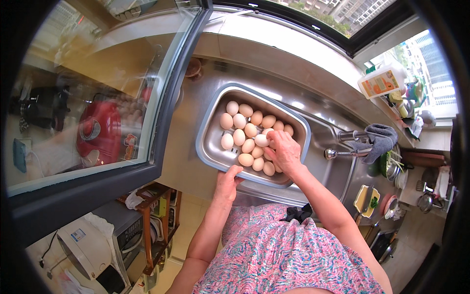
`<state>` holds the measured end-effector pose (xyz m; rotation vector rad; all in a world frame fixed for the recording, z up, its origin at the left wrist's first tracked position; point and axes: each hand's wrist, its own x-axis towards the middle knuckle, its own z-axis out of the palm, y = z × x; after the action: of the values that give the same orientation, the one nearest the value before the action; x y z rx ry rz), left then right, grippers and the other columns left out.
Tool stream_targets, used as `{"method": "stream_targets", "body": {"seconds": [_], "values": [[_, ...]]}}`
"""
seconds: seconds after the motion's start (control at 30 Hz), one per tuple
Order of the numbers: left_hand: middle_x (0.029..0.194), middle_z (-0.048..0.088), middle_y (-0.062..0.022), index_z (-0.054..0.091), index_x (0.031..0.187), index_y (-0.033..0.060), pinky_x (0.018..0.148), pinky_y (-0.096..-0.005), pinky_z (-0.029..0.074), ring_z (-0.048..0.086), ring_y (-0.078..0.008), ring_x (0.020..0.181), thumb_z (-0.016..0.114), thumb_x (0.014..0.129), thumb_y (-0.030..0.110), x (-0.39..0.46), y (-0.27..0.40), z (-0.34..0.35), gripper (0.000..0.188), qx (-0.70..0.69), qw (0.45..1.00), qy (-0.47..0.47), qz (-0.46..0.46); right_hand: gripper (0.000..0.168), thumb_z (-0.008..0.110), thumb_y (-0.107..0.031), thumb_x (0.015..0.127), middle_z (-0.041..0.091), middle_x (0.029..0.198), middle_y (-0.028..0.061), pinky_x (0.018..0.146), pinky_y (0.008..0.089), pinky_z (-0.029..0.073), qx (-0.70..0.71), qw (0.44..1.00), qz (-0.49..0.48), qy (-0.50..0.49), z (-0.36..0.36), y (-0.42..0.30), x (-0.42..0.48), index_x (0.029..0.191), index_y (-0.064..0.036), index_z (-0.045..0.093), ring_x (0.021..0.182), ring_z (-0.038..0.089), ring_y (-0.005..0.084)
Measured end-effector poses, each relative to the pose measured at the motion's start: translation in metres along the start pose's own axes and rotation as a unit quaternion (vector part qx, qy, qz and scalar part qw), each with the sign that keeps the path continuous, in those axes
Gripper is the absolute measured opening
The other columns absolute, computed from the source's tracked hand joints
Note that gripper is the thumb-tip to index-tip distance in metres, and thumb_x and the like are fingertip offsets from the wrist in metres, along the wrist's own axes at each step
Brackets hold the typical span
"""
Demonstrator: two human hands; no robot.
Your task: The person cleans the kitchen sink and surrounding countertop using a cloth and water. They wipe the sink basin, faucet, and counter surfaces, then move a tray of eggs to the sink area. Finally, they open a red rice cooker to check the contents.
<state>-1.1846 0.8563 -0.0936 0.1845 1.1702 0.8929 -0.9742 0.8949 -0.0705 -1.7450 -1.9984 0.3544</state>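
Note:
A rectangular metal basin with a blue-grey rim sits tilted across the left edge of the sink. Several light brown and whitish eggs lie inside it, mostly in its middle and right part, with bare metal and drain slots at the lower left. My right hand reaches over the right part of the eggs, its fingertips on a whitish egg. Near the basin's lower edge, my left hand grips the rim, thumb on top and fingers partly hidden below it.
Right of the basin is the steel sink with a faucet and a grey cloth over it. An open window sash stands close at the left. A plastic bottle is on the ledge; a cleaver lies on a yellow tray.

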Motion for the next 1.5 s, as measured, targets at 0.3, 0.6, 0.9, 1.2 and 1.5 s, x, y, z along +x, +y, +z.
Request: {"method": "stream_targets", "body": {"seconds": [0.3, 0.6, 0.9, 1.2, 1.5], "values": [[0.096, 0.059, -0.0019, 0.055, 0.115, 0.0054, 0.069, -0.0319, 0.056, 0.061, -0.0128, 0.082, 0.066, 0.08, 0.008, 0.0, 0.002, 0.003, 0.037, 0.017, 1.0, -0.014, 0.0, 0.04, 0.079, -0.02, 0.07, 0.058, 0.094, 0.0062, 0.073, 0.0375, 0.049, -0.006, 1.0, 0.0, -0.022, 0.006, 0.003, 0.003, 0.102, -0.012, 0.056, 0.09, 0.057, 0.0256], [0.097, 0.06, -0.0028, 0.055, 0.115, 0.0051, 0.07, -0.033, 0.057, 0.063, -0.0145, 0.081, 0.065, 0.08, 0.008, 0.001, -0.002, 0.004, 0.036, 0.014, 1.0, -0.022, -0.012, 0.044, 0.073, -0.029, 0.076, 0.06, 0.097, 0.0081, 0.084, 0.04, 0.041, -0.11, 0.992, -0.035, -0.055, 0.016, -0.015, 0.034, 0.114, -0.01, 0.059, 0.093, 0.055, 0.0272], [0.102, 0.062, -0.0039, 0.055, 0.118, 0.0046, 0.072, -0.035, 0.058, 0.065, -0.0162, 0.084, 0.063, 0.081, 0.007, 0.017, -0.013, -0.01, 0.037, -0.018, 0.998, -0.049, -0.046, 0.046, 0.066, -0.017, 0.079, 0.061, 0.116, 0.013, 0.09, 0.0423, 0.04, 0.005, 0.997, -0.055, -0.058, 0.036, -0.04, 0.027, 0.122, -0.007, 0.053, 0.102, 0.059, 0.0288], [0.094, 0.063, -0.0029, 0.059, 0.11, 0.0061, 0.069, -0.0331, 0.057, 0.065, -0.0159, 0.081, 0.064, 0.081, 0.008, 0.018, -0.003, -0.008, 0.029, -0.035, 0.998, -0.031, -0.031, 0.037, 0.062, -0.006, 0.077, 0.062, 0.116, 0.0093, 0.09, 0.0433, 0.043, 0.019, 0.991, -0.111, -0.07, 0.018, -0.038, 0.024, 0.113, -0.009, 0.06, 0.101, 0.059, 0.0291], [0.086, 0.061, -0.0015, 0.06, 0.099, 0.0061, 0.062, -0.0325, 0.056, 0.062, -0.0138, 0.072, 0.066, 0.08, 0.009, 0.016, 0.005, -0.01, 0.02, -0.003, 1.0, -0.015, -0.025, 0.045, 0.06, -0.006, 0.078, 0.058, 0.117, 0.0135, 0.086, 0.0446, 0.046, -0.153, 0.983, 0.063, -0.083, -0.003, 0.021, 0.023, 0.123, -0.005, 0.054, 0.104, 0.057, 0.0321]]}}
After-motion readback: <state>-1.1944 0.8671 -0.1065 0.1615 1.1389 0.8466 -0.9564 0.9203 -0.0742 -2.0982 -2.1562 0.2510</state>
